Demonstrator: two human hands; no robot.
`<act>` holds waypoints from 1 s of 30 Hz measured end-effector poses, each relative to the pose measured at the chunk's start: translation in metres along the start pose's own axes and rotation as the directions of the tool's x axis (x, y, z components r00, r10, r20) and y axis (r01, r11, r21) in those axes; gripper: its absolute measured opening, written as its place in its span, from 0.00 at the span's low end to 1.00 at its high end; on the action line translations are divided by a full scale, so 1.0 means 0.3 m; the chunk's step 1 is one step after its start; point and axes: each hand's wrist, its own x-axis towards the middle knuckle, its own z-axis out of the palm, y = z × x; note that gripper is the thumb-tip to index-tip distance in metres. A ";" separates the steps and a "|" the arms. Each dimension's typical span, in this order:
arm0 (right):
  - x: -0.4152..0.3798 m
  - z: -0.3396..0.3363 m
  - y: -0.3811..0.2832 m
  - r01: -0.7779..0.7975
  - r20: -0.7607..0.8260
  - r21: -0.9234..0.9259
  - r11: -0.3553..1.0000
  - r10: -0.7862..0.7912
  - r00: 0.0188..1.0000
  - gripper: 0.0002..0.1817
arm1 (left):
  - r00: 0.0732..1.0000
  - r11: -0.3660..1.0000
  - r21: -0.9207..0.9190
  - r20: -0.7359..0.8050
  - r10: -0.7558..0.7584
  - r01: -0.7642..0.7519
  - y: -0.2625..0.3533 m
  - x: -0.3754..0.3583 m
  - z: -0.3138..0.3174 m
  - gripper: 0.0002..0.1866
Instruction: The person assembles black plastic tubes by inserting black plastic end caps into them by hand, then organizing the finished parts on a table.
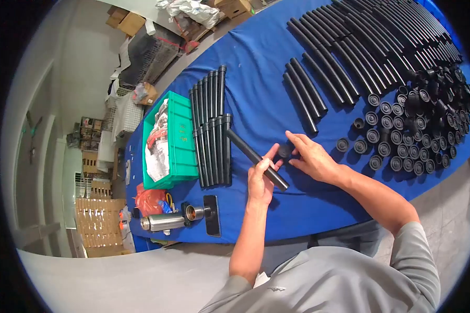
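Observation:
My left hand [259, 182] is closed round a black tube [245, 147], which slants across the palm with its lower end sticking out past the thumb side. At that hand's fingertips is a round black cap [284, 151]. My right hand [314, 159] has its thumb and fingers about the same cap from the right side. Left of the hands lie two rows of black tubes with collared ends [212, 151], side by side on the blue cloth [256, 68]. Many loose black caps [398, 123] are spread to the right of my right hand.
Beside the collared tubes stands a green crate [180, 141] with white and red packing in it. A phone [212, 215], a steel flask [163, 222] and a red plastic bag [150, 200] lie near the front edge. Plain black tubes [344, 47] fill the far right.

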 end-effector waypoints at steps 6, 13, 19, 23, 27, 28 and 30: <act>-0.002 -0.001 0.002 0.007 0.064 -0.134 0.991 0.001 0.998 0.32 | 0.987 0.995 -0.097 0.161 0.012 0.003 -0.043 -0.007 -0.023 0.16; -0.011 0.013 -0.025 0.070 0.035 -0.224 0.972 -0.064 0.997 0.31 | 0.969 0.982 -0.180 0.227 0.094 -0.053 -0.077 0.001 -0.049 0.18; -0.003 0.000 -0.018 -0.002 0.021 -0.134 0.991 0.005 1.000 0.27 | 0.953 0.956 -0.288 0.271 0.136 -0.054 -0.084 0.001 -0.068 0.18; 0.011 -0.016 0.001 -0.097 0.004 0.145 0.985 0.098 0.995 0.25 | 0.966 0.883 -0.463 0.182 0.182 -0.079 -0.109 0.005 -0.113 0.16; 0.021 -0.024 -0.029 -0.305 0.205 0.445 0.842 0.235 0.950 0.23 | 0.971 0.852 -0.501 0.083 0.223 -0.153 -0.118 0.009 -0.113 0.14; 0.018 -0.020 -0.027 -0.359 0.262 0.504 0.786 0.258 0.930 0.23 | 0.971 0.858 -0.485 0.069 0.231 -0.169 -0.123 0.008 -0.115 0.14; 0.011 0.002 0.001 -0.305 0.239 0.566 0.766 0.202 0.950 0.22 | 0.968 0.858 -0.475 0.053 0.247 -0.193 -0.123 0.006 -0.107 0.13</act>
